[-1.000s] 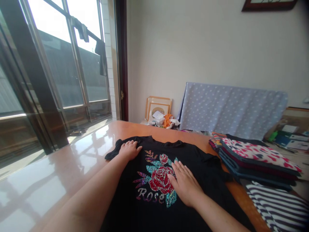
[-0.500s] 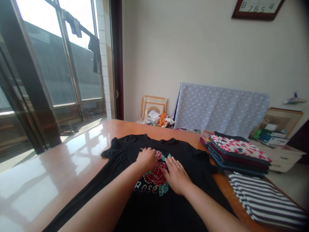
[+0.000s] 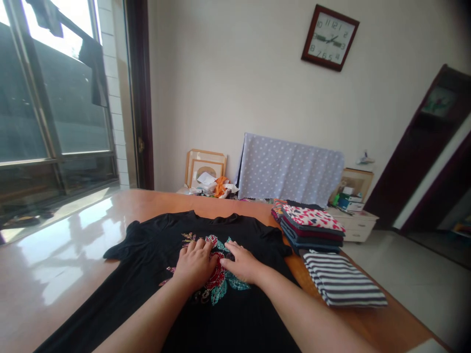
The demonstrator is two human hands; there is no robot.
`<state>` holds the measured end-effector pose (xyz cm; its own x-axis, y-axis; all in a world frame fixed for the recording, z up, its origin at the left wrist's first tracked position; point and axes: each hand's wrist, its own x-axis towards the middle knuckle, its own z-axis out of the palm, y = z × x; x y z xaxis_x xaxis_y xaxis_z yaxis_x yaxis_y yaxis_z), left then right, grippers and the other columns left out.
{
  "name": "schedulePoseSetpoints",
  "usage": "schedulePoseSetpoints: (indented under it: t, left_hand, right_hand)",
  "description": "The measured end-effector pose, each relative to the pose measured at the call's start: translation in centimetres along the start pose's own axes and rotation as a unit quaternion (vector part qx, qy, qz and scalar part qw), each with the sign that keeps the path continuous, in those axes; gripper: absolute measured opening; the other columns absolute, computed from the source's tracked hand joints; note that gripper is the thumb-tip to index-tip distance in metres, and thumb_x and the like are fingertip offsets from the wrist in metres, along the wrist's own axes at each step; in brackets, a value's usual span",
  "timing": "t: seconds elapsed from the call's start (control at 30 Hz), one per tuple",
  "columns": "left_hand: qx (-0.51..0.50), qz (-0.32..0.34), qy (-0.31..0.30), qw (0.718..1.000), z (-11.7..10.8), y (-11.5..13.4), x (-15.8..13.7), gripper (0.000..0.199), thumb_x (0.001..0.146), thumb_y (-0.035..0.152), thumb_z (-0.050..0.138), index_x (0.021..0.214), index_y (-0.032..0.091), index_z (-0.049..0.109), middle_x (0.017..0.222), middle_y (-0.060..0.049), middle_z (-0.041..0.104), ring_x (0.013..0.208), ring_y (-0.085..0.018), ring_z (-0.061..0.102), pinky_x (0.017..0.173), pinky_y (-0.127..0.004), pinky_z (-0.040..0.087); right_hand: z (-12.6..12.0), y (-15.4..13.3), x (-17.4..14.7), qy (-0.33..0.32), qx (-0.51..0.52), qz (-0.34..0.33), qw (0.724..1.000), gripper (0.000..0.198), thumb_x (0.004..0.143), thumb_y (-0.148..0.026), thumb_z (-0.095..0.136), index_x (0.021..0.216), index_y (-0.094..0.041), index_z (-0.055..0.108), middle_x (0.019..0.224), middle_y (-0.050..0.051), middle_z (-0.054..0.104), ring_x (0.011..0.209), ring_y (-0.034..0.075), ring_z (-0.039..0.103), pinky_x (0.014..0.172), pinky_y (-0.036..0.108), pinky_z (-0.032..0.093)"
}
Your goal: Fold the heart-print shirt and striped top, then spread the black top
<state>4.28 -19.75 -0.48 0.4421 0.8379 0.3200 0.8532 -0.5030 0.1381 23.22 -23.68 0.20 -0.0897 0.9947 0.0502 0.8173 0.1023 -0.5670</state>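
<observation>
A black long-sleeved top [image 3: 147, 250] lies spread on the table, its neckline at the far side. On its chest is a shiny print [image 3: 218, 275] of a red rose with teal leaves, partly covered by my hands. My left hand [image 3: 196, 262] rests palm down on the left part of the print, fingers slightly bent and pointing away from me. Just to its right, my right hand [image 3: 243, 263] lies flat on the fabric with its fingers stretched out. The two thumbs are close together over the rose. Neither hand grips the cloth.
The glossy brown table [image 3: 73, 264] carries a stack of folded clothes [image 3: 312, 228] at right, with a folded striped garment [image 3: 344, 279] nearer me. Behind stand a dotted cloth [image 3: 290, 166], picture frames [image 3: 206, 162] and a white cabinet [image 3: 355, 228]. A clock [image 3: 330, 38] hangs above.
My view has turned to the right, showing the whole clock. My left hand has come nearer me over the print, its fingers flatter, covering most of the lettering. More teal leaf shows below my right hand.
</observation>
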Motion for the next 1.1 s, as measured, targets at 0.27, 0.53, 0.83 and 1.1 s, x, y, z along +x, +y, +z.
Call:
schedulePoseSetpoints:
  t: [0.27, 0.53, 0.83, 1.1]
  left_hand:
    - [-0.004, 0.007, -0.002, 1.000, -0.1, -0.1, 0.0, 0.043, 0.097, 0.051, 0.036, 0.117, 0.025, 0.063, 0.121, -0.012, 0.060, 0.117, -0.033, 0.051, 0.094, -0.048, 0.035]
    - [-0.015, 0.001, -0.009, 1.000, 0.0, -0.1, 0.1, 0.045, 0.097, 0.052, 0.034, 0.120, 0.025, 0.063, 0.123, -0.013, 0.060, 0.117, -0.033, 0.051, 0.096, -0.048, 0.034]
    - [-0.024, 0.001, -0.008, 1.000, -0.1, -0.1, 0.2, 0.044, 0.097, 0.051, 0.034, 0.117, 0.025, 0.063, 0.121, -0.012, 0.060, 0.118, -0.033, 0.051, 0.097, -0.048, 0.034]
    - [-0.022, 0.005, -0.001, 1.000, 0.2, -0.2, 0.1, 0.041, 0.096, 0.049, 0.036, 0.117, 0.024, 0.062, 0.119, -0.012, 0.060, 0.116, -0.033, 0.051, 0.096, -0.048, 0.034]
  right_hand:
    - [-8.4, 4.8, 3.8, 0.139, -0.123, 0.137, 0.973, 0.030, 0.094, -0.034, 0.050, 0.105, -0.018, 0.074, 0.110, 0.011, 0.075, 0.106, 0.024, 0.068, 0.088, 0.029, 0.047]
    - [-12.0, 10.1, 6.4, 0.134, -0.238, 0.292, 0.917, 0.050, 0.082, -0.024, 0.067, 0.130, -0.010, 0.063, 0.125, 0.025, 0.067, 0.116, 0.033, 0.066, 0.094, 0.037, 0.049]
    - [-11.2, 11.6, 8.2, 0.068, -0.264, 0.333, 0.903, 0.042, 0.071, -0.014, 0.074, 0.112, -0.010, 0.074, 0.121, 0.024, 0.070, 0.115, 0.036, 0.066, 0.093, 0.039, 0.052]
    - [-11.9, 12.4, 9.0, 0.136, -0.249, 0.293, 0.913, 0.048, 0.089, -0.036, 0.054, 0.132, -0.016, 0.061, 0.128, 0.020, 0.067, 0.114, 0.030, 0.067, 0.090, 0.037, 0.051]
